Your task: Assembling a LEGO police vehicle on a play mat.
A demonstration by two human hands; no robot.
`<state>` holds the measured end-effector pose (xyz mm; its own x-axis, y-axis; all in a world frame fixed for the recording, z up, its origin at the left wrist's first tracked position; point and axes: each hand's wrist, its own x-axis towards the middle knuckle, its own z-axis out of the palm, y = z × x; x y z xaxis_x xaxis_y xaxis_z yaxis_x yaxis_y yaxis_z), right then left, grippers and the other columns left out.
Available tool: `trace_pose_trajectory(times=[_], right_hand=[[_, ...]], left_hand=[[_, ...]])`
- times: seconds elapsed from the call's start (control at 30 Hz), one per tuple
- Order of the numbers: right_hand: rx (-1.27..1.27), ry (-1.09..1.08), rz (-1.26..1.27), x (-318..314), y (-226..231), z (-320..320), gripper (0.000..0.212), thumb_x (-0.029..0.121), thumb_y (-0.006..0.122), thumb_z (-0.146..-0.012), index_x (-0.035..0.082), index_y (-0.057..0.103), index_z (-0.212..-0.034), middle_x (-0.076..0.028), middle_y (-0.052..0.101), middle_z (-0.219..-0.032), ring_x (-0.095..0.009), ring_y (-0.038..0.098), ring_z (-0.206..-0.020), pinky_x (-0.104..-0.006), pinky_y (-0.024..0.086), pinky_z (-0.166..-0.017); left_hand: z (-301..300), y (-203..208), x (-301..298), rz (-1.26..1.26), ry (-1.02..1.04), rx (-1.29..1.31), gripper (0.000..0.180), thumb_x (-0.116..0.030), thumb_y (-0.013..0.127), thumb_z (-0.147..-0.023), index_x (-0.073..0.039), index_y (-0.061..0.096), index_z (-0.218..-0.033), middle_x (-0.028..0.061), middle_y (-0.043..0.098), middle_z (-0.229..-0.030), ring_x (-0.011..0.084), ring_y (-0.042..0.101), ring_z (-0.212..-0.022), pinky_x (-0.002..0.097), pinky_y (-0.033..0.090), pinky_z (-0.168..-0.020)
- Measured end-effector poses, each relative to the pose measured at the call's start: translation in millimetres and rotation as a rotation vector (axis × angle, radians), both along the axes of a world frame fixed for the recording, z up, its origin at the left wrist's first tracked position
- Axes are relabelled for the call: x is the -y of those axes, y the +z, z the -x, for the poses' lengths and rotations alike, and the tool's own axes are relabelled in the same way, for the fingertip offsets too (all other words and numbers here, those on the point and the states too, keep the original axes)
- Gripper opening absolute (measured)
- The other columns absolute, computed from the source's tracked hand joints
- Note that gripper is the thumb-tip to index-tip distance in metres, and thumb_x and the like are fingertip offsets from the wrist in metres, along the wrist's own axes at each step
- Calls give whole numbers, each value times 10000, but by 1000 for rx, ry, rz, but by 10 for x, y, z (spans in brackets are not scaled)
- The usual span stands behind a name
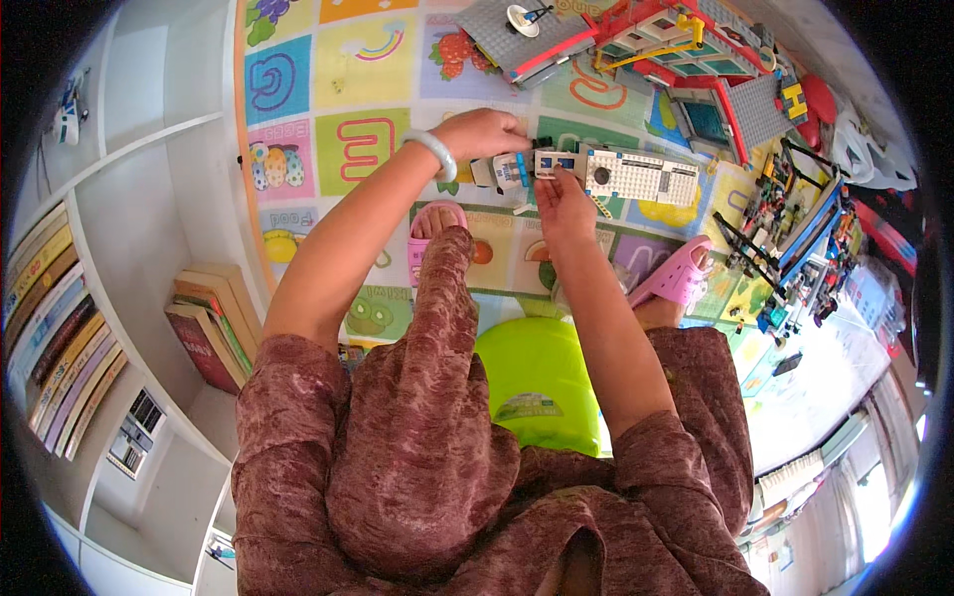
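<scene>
A long white building-brick vehicle (641,176) lies across the play mat in front of me, with a studded bed and a blue-and-white front section. My right hand (566,204) pinches its near side, where the front section meets the bed. My left hand (485,134), a pale bangle on its wrist, comes from the far left. Its fingertips close on a small black piece (543,142) at the far side of the front section; the piece's exact kind is too small to tell. A white-and-blue brick cab (507,171) sits at the vehicle's left end.
Grey, red and white brick buildings (686,60) stand at the far right. Loose bricks (785,228) are heaped to the right. A lime-green stool (542,382) is between my legs. White shelves with books (65,338) line the left side.
</scene>
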<state>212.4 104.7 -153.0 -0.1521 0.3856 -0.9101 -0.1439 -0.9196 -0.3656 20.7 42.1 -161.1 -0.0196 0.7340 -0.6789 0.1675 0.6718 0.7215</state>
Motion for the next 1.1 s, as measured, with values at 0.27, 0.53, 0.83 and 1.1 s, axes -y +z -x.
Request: trace_pose_trajectory(times=[0.27, 0.53, 0.83, 1.1], right_hand=[[4, -7, 29, -39, -39, -64, 132, 58, 653, -833, 45, 569, -934, -47, 590, -792, -161, 587, -685, -290, 536, -640], [3, -3, -31, -218, -61, -145, 68, 62, 632, -849, 47, 579, -888, -46, 589, -774, -149, 583, -667, -266, 529, -619], [68, 32, -45, -237, -106, -139, 71, 45, 638, -849, 25, 592, -899, -64, 598, -759, -159, 590, -655, -267, 543, -602], [106, 134, -76, -235, -139, -158, 57, 40, 647, -848, 15, 604, -874, -75, 608, -760, -168, 593, -637, -256, 541, -567]], left_hand=[[-483, 361, 292, -267, -87, -596, 725, -285, 814, -578, -46, 546, -1207, 156, 574, -1156, 338, 535, -1097, 404, 456, -932], [-485, 313, 283, -283, -113, -654, 580, -118, 729, -617, -52, 563, -1169, 125, 583, -1117, 329, 550, -1049, 408, 478, -890], [-403, 163, 374, -415, -115, -690, 491, -97, 685, -639, -83, 609, -1125, 101, 612, -1095, 318, 569, -1014, 403, 501, -858], [-424, 184, 340, -381, -104, -597, 584, -47, 693, -597, -51, 572, -1168, 132, 587, -1128, 343, 536, -1025, 399, 444, -921]])
